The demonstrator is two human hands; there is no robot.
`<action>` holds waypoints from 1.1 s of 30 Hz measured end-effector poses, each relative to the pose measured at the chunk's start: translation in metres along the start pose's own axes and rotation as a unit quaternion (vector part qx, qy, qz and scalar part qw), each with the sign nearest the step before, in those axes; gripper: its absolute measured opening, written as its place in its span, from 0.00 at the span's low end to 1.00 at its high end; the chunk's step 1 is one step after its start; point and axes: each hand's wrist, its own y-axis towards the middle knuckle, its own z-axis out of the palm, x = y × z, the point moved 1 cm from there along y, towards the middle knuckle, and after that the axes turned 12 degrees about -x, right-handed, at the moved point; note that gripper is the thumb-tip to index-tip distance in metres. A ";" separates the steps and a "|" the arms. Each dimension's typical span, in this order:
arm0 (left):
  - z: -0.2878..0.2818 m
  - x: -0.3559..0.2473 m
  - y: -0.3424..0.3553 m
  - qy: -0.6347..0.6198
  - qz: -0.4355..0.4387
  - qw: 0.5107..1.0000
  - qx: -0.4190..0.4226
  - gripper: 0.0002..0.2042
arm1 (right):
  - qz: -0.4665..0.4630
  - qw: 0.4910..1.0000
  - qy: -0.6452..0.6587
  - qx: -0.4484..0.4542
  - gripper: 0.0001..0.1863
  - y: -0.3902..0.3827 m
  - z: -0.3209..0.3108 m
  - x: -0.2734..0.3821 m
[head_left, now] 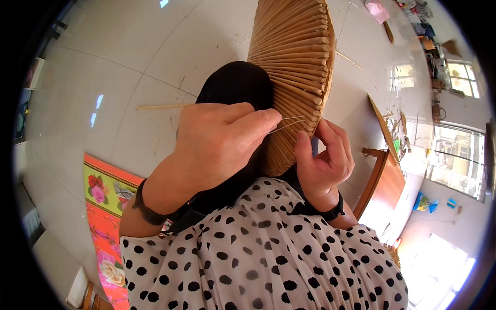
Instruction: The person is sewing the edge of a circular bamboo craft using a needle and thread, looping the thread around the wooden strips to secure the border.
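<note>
Fan of stalks held beside a black-clad knee
The left hand pinches thin thread near the rim; the right hand pinches that rim between thumb and fingers.

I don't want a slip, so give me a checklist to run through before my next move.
1. Left hand pinching the thin strands: ok.
2. Right hand at the rim of the stalk piece: ok, thumb and fingers there.
3. Strands apart between left fingertips and stalks: ok, separate lines show.
4. Strands' far ends secured: cannot tell, too fine.
5. Floor free of scraps: not ok, a thin stick lies there.
</note>
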 end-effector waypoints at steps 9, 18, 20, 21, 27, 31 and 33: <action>-0.002 0.000 0.001 0.014 0.016 1.000 0.003 0.10 | 0.005 1.000 -0.003 -0.004 0.20 -0.002 0.000 0.001; -0.009 -0.001 0.011 0.072 0.074 0.994 0.020 0.10 | 0.012 1.000 -0.006 0.002 0.20 -0.002 0.000 0.004; -0.011 -0.001 0.017 0.085 0.093 0.991 0.036 0.11 | 0.007 1.000 -0.010 0.002 0.20 -0.002 -0.001 0.004; -0.012 0.000 0.020 0.085 0.102 0.990 0.046 0.11 | 0.002 1.000 -0.011 0.002 0.20 -0.002 -0.001 0.004; -0.015 0.003 0.039 0.080 0.138 0.981 0.107 0.10 | -0.003 1.000 0.006 0.005 0.19 0.000 -0.002 0.005; -0.011 0.000 0.042 0.077 0.126 0.982 0.120 0.09 | -0.002 1.000 0.011 -0.010 0.19 -0.001 0.000 0.004; -0.011 -0.002 0.041 0.082 0.116 0.982 0.123 0.10 | 0.012 1.000 0.022 -0.013 0.20 -0.002 0.001 0.006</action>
